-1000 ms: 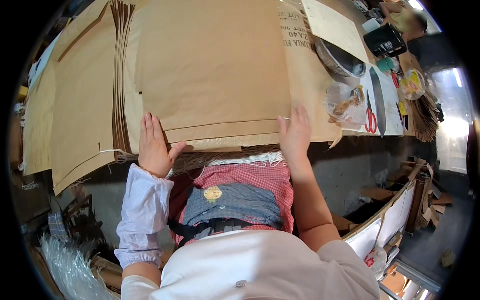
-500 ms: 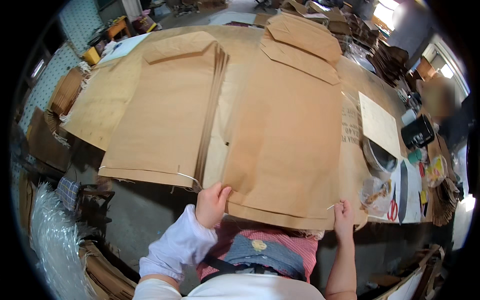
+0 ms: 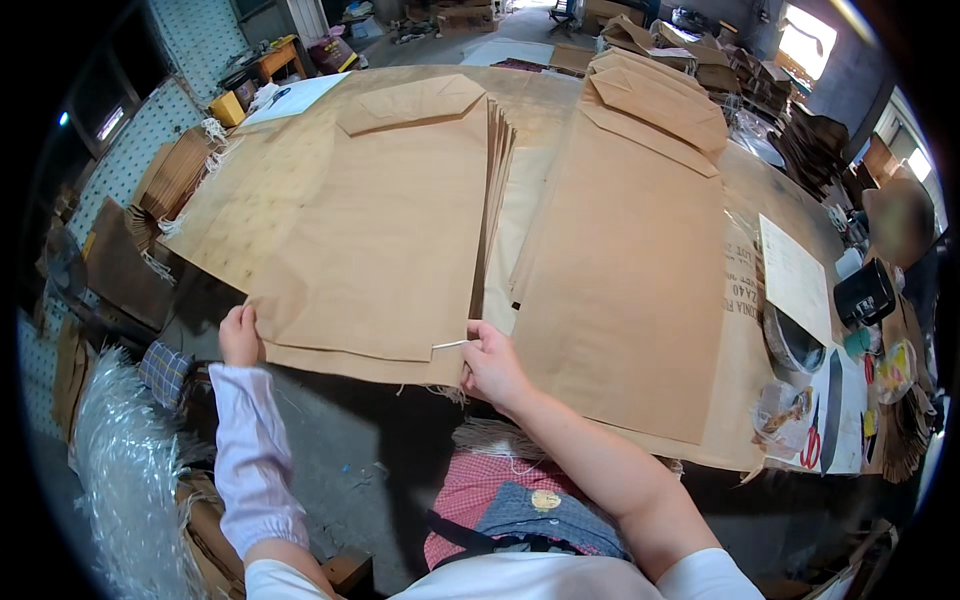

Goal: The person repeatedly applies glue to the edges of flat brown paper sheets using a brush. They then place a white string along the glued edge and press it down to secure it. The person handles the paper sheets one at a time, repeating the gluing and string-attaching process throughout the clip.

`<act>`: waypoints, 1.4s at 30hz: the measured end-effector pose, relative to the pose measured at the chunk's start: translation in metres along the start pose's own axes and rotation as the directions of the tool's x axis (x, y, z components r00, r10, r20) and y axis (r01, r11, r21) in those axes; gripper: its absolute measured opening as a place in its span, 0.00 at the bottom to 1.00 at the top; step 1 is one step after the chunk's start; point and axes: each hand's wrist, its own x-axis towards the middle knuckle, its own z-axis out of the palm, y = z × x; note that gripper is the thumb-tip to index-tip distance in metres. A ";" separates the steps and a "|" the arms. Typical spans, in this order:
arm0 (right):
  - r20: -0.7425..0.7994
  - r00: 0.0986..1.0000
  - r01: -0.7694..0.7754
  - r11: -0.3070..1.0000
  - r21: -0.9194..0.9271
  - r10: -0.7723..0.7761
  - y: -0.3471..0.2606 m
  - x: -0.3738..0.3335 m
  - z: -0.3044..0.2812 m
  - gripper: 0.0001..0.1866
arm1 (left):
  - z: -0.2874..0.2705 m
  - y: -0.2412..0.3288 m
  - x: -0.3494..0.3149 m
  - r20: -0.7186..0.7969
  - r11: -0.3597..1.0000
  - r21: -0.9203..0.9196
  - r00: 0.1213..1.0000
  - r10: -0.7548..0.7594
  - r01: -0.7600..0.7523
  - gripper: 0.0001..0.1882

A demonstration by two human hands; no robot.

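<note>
A brown paper sack with a sewn strip along its near edge lies on the left stack of such sacks. Its near left corner is pinched in my left hand. My right hand grips the near right corner, where a short white cord sticks out by the fingers. To the right lies a second stack of paper sacks, whose top one has a plain near edge and folded far ends. Both stacks rest on a wooden table.
Red-handled scissors, a long dark blade, a clear plastic bag, a round bowl and a black mug crowd the table's right side. Shiny plastic strands hang at lower left, near a checked cushion.
Both hands have moved left, carrying the sewn-edged sack from the right stack onto the left one. Another sack now shows on top at the right. The view has shifted slightly.
</note>
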 end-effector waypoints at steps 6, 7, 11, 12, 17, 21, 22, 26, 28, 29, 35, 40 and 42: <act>0.335 0.941 -0.023 0.996 -0.087 0.051 -0.006 -0.045 -0.012 0.23 | 0.010 -0.095 0.031 0.009 0.992 -0.090 0.996 -0.083 0.084 0.10; 0.392 0.911 -0.050 0.978 -0.201 0.127 -0.010 -0.070 -0.039 0.24 | 0.029 -0.066 0.022 -0.150 0.966 0.255 0.989 -0.015 0.053 0.12; -0.043 0.984 0.075 0.621 -0.781 -0.173 -0.026 -0.177 -0.137 0.12 | 0.018 0.103 -0.058 -0.340 0.978 0.026 0.918 0.205 -0.209 0.10; -0.232 0.941 -0.081 0.499 -0.863 -0.247 -0.021 -0.204 -0.173 0.09 | 0.020 0.131 -0.089 -0.229 0.974 -0.055 0.953 0.200 -0.218 0.11; -0.612 0.599 -0.745 -0.079 -0.663 -0.516 -0.043 -0.305 -0.297 0.22 | 0.063 0.281 -0.210 0.308 0.772 -0.496 0.750 0.585 -0.398 0.21; -0.571 0.685 -0.677 -0.106 -0.728 -0.452 -0.047 -0.323 -0.320 0.28 | 0.126 0.286 -0.218 0.481 0.859 -0.382 0.721 0.499 -0.340 0.38; -0.500 0.711 -0.614 -0.091 -0.784 -0.494 -0.048 -0.323 -0.327 0.28 | 0.139 0.282 -0.217 0.447 0.842 -0.433 0.734 0.511 -0.322 0.36; -0.352 0.788 -0.512 -0.221 -0.830 -0.505 -0.060 -0.333 -0.339 0.18 | 0.153 0.272 -0.210 0.517 0.884 -0.383 0.731 0.446 -0.268 0.33; -0.324 0.657 -0.456 -0.017 -0.890 -0.680 -0.073 -0.330 -0.349 0.11 | 0.148 0.262 -0.213 0.515 0.876 -0.438 0.744 0.427 -0.200 0.32; -0.379 0.453 -0.430 0.175 -0.886 -0.807 -0.084 -0.322 -0.353 0.08 | 0.144 0.262 -0.218 0.497 0.884 -0.429 0.769 0.402 -0.185 0.32; -0.753 0.060 -0.201 0.731 -0.652 -0.655 -0.121 -0.275 -0.446 0.17 | 0.101 0.289 -0.273 0.446 0.690 -0.493 0.527 0.724 -0.530 0.14; -0.792 0.065 -0.311 0.741 -0.594 -0.608 -0.115 -0.252 -0.470 0.22 | 0.151 0.254 -0.322 0.683 0.679 -0.340 0.325 0.654 -0.651 0.13; -0.722 0.045 -0.375 0.658 -0.653 -0.691 -0.128 -0.264 -0.462 0.23 | 0.160 0.245 -0.321 0.628 0.653 -0.354 0.347 0.696 -0.670 0.12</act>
